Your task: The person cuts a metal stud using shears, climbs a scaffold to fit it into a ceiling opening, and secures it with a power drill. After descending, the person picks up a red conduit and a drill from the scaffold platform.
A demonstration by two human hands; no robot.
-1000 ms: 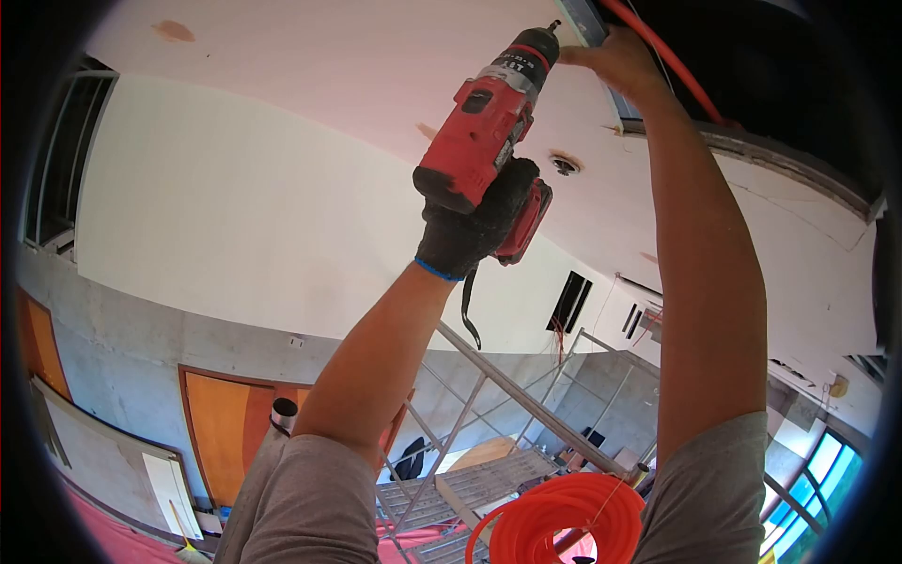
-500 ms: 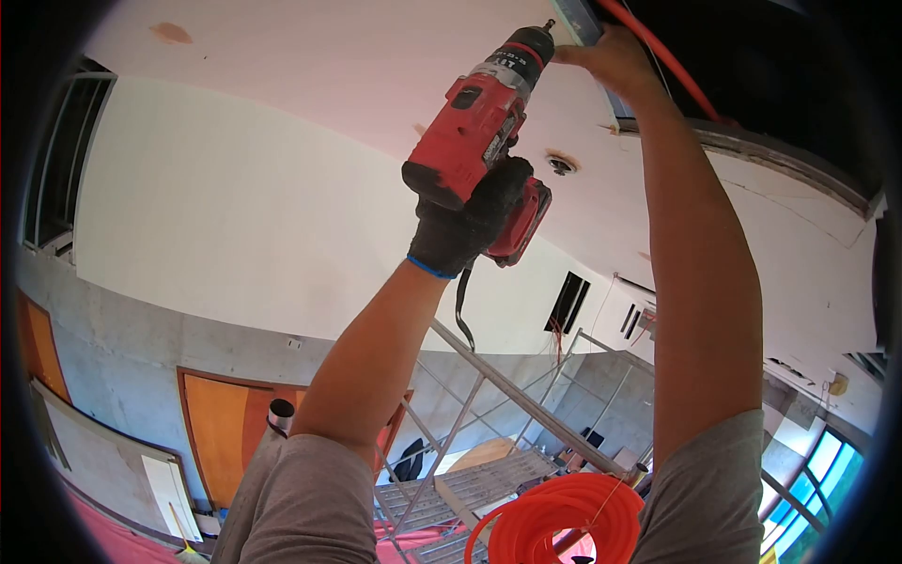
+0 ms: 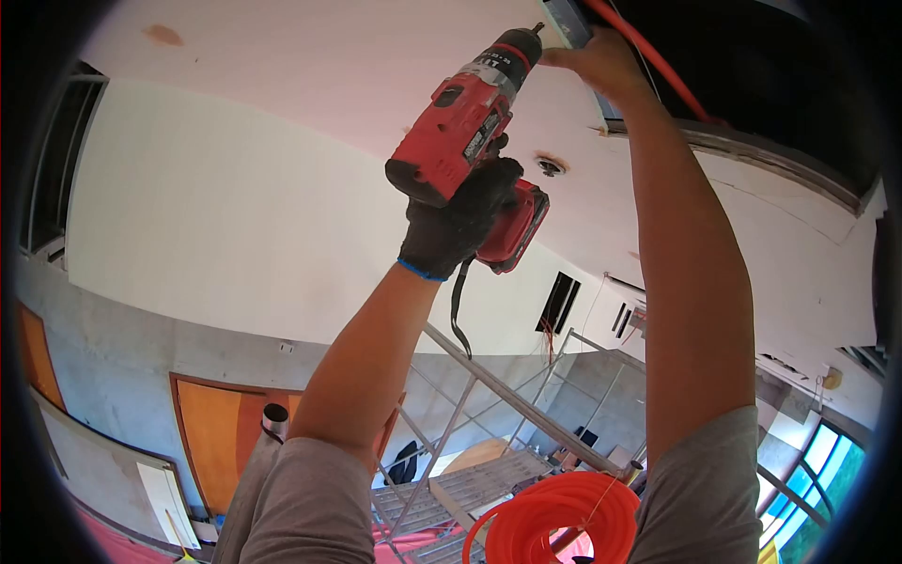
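I am looking up at a white ceiling (image 3: 310, 56). My left hand (image 3: 458, 224), in a black glove, grips a red cordless drill (image 3: 460, 117) by its handle. The drill points up and to the right, and its bit tip is at the edge of a dark ceiling opening (image 3: 752, 66). My bare right hand (image 3: 598, 62) is raised to that same edge, with its fingers closed on a blue-grey frame strip (image 3: 568, 19) right next to the bit. An orange conduit (image 3: 658, 66) runs across the opening just past my right hand.
A coil of orange conduit (image 3: 554, 522) lies below on a scaffold platform (image 3: 479, 484), and a metal scaffold rail (image 3: 507, 395) slants across. A small round fitting (image 3: 549, 168) sits in the ceiling. An orange door (image 3: 221, 432) is in the grey wall below, and windows (image 3: 813, 475) are at the lower right.
Both hands and the drill have shifted slightly up and to the left in view. The bit has stayed at the opening's edge beside my right hand.
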